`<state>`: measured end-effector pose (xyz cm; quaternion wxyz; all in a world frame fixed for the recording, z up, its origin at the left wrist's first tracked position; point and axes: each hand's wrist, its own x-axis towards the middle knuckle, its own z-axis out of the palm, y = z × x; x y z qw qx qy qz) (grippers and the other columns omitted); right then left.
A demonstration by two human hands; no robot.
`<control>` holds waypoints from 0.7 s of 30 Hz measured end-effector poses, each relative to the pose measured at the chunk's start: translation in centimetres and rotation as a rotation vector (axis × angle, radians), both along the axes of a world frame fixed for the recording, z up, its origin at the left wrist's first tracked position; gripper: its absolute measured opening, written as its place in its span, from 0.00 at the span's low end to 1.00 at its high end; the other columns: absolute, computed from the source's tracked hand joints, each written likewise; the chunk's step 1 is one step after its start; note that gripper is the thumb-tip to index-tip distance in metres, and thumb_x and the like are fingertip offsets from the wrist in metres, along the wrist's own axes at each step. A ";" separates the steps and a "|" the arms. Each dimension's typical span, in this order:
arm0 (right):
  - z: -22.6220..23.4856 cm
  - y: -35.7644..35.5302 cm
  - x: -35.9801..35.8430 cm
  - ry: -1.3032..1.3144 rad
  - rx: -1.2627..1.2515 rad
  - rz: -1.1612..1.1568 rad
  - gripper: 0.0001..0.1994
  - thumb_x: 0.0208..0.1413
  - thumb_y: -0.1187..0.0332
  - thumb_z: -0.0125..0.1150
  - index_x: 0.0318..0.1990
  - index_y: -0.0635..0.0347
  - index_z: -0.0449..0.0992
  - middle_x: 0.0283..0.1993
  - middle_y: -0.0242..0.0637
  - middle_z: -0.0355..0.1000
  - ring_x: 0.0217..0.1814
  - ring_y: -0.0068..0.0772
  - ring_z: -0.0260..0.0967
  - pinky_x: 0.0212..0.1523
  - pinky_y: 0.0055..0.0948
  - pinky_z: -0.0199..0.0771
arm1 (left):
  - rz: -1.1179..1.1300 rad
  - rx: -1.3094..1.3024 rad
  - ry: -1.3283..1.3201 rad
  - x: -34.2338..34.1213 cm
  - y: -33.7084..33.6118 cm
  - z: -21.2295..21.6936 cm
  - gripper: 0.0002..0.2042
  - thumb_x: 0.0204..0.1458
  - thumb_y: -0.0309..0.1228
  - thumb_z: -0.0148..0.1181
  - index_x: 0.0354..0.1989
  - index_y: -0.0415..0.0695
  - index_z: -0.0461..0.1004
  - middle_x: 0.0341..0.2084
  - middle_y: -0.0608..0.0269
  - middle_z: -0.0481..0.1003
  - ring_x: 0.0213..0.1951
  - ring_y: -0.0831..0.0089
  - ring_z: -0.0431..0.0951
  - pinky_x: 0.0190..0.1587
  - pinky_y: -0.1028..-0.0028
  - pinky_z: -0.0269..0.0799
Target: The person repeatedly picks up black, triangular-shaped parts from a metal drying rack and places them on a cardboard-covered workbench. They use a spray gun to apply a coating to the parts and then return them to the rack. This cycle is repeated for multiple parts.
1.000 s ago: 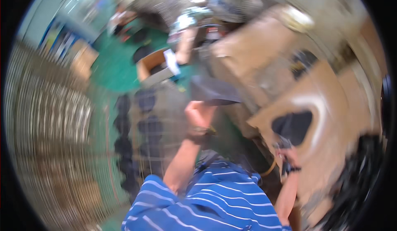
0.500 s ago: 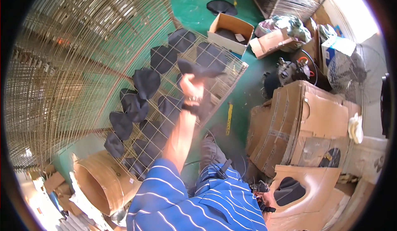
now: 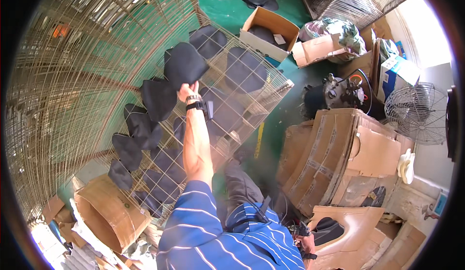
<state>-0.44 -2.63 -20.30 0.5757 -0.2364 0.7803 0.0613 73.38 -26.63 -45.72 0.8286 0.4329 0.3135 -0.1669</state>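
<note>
My left hand (image 3: 188, 92) reaches out over a wire mesh rack and pinches the near edge of a black rounded sheet piece (image 3: 185, 66). This piece is slightly curved and covers part of the rack behind it. Similar black pieces lie in rows on the mesh, among them one flat piece (image 3: 246, 69) to the right and a bent one (image 3: 159, 99) just left of my wrist. Low at the right, my right hand (image 3: 306, 244) is beside more black pieces (image 3: 327, 231) at a cardboard sheet; its fingers are mostly hidden.
Tall wire racks (image 3: 97, 52) stand along the left. An open carton (image 3: 109, 214) lies at lower left; another carton (image 3: 271, 33) holds black pieces beyond the rack. At right are a big cardboard box (image 3: 324, 158), a machine (image 3: 336, 91) and a fan (image 3: 419, 112).
My left hand has moved left with its black piece, which was low over the mesh and now shows its broad face. The whole view has shifted slightly.
</note>
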 end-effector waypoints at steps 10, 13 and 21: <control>0.1 1.1 -1.2 -0.153 -0.086 -0.096 0.11 0.45 0.78 0.61 0.40 0.63 0.76 0.27 0.38 0.77 0.18 0.27 0.70 0.13 0.24 0.61 | -0.220 0.846 -0.357 2.8 3.8 -9.0 0.27 0.44 0.20 0.63 0.56 0.55 0.73 0.28 0.55 0.79 0.31 0.63 0.82 0.29 0.65 0.82; -2.3 3.9 -2.5 -0.087 -0.132 -0.289 0.15 0.45 0.79 0.60 0.44 0.63 0.75 0.29 0.40 0.78 0.18 0.27 0.69 0.13 0.25 0.62 | -0.541 1.157 -0.524 5.1 4.4 -9.5 0.13 0.48 0.36 0.61 0.44 0.54 0.81 0.35 0.55 0.82 0.38 0.56 0.83 0.42 0.59 0.79; -0.3 8.3 -4.5 0.033 -0.527 -0.369 0.38 0.46 0.78 0.65 0.68 0.62 0.62 0.35 0.35 0.76 0.29 0.24 0.70 0.29 0.25 0.72 | -0.810 1.702 -0.742 0.5 3.6 -5.1 0.15 0.48 0.42 0.59 0.38 0.45 0.80 0.39 0.52 0.79 0.39 0.55 0.81 0.42 0.54 0.76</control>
